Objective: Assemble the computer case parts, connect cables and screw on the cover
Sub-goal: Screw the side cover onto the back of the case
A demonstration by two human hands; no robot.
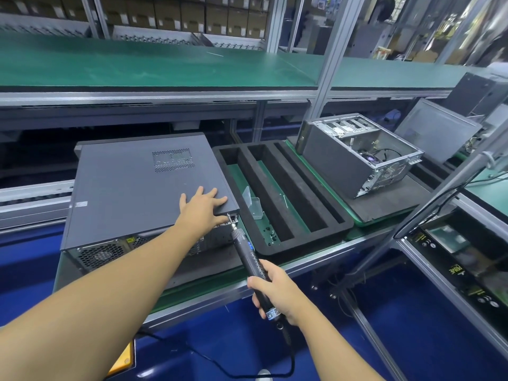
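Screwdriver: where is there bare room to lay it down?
The cover left of the left hand is bare. So is the foam tray's right slot, and the mat before the open case. Crowded: the left slot, with a plastic box.

The only word that could be made out was "PRIME", in yellow capitals and turned sideways, on the black box (445, 270) at the right edge. Round white marks (428, 244) sat on the same box, too small to read. A yellow warning triangle sticker (131, 239) stood on the rear panel of the computer case (132, 185). A small white label (81, 204) on the case's side cover, a printed white sticker (272, 314) on the electric screwdriver (248, 257), and the pale labels on the cardboard boxes (165, 15) on the far shelves were too blurred to read.
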